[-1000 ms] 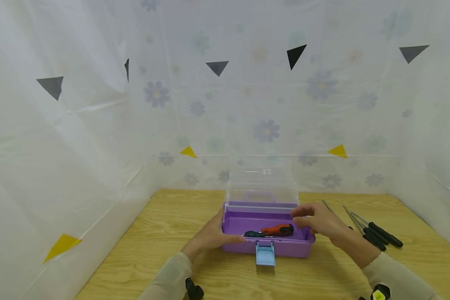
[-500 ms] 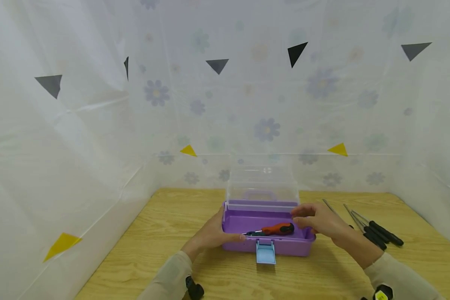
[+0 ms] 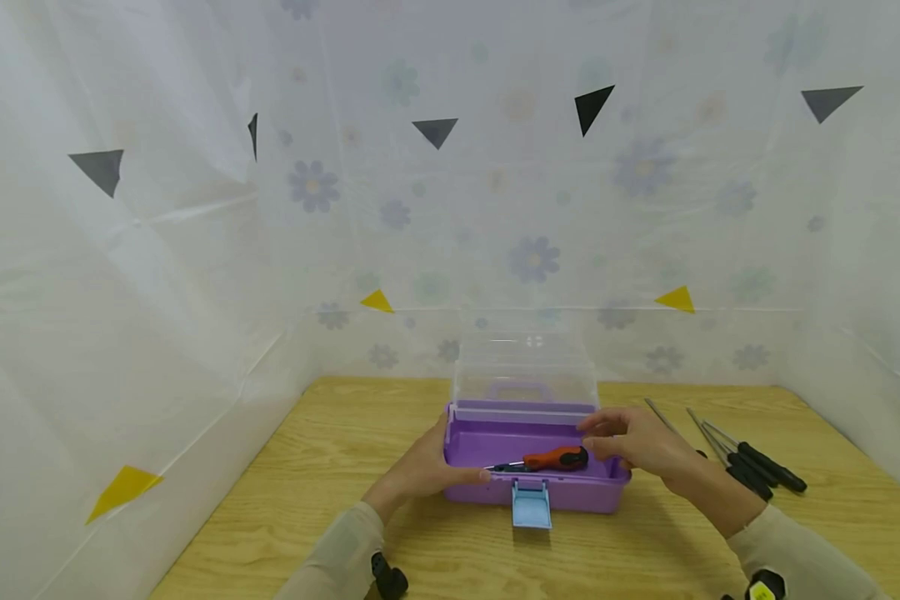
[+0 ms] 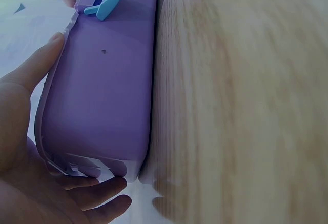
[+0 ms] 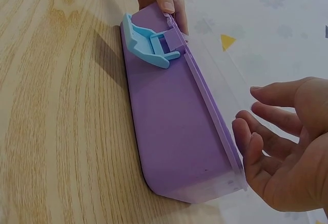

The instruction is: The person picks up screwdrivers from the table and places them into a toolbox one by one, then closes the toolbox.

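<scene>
A purple toolbox (image 3: 570, 496) stands on the table in the head view, its transparent lid (image 3: 525, 367) raised at the back. Its light blue latch (image 3: 532, 507) hangs down in front. Inside lies a screwdriver with a red and black handle (image 3: 555, 458); beside it is something dark green, partly hidden by the front wall. My left hand (image 3: 416, 471) holds the box's left end, thumb over the front rim and fingers along the end wall. Above the right end is my right hand (image 3: 641, 446), fingers loosely curled with nothing in them; the right wrist view shows it beside the rim.
Several black-handled screwdrivers (image 3: 768, 471) lie on the wooden table (image 3: 330, 442) to the right of the box. Another shaft (image 3: 660, 414) shows partly behind my right hand. Pale flowered sheeting (image 3: 465, 233) encloses the table at the back and sides.
The fingertips of my right hand have shifted slightly left over the box. The green item shows less above the front rim than a second ago. My left hand has stayed put.
</scene>
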Demonstrator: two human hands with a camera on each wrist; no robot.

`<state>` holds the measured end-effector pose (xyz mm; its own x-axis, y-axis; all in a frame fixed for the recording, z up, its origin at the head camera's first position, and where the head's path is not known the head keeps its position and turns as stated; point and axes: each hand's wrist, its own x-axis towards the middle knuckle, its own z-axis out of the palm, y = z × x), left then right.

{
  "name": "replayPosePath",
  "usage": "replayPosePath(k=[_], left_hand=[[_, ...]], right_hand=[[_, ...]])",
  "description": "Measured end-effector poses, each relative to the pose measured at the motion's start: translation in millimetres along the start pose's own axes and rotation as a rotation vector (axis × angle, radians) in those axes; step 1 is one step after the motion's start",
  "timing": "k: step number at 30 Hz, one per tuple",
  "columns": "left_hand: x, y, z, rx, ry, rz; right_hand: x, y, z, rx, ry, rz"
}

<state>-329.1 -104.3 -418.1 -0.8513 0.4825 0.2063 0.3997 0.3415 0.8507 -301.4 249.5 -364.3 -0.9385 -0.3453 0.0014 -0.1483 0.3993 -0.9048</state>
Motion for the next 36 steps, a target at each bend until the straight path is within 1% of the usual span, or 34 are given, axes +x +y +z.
replayPosePath(k=[9, 15, 20, 26, 32, 36], left_hand=[[-0.1, 1.1, -0.3, -0.008, -0.003, 0.004], [-0.1, 0.6, 0.1, -0.007, -0.004, 0.003], [0.1, 0.1, 0.1, -0.009, -0.001, 0.005], [0.3, -1.5, -0.3, -0.005, -0.004, 0.010], [0.3, -0.2, -0.9, 0.001, -0.008, 0.015], [-0.1, 1.4, -1.4, 0.003, -0.007, 0.020]], right_hand=[[-1, 0, -3, 0.019, -0.018, -0.002], [-5, -1, -6, 0.007, -0.023, -0.013], [-7, -1, -11, -0.014, -0.005, 0.009], [-11, 1, -15, 0.001, -0.002, 0.011], [-15, 2, -19, 0.008, 0.025, 0.053], [-15, 6, -23, 0.013, 0.032, 0.057]])
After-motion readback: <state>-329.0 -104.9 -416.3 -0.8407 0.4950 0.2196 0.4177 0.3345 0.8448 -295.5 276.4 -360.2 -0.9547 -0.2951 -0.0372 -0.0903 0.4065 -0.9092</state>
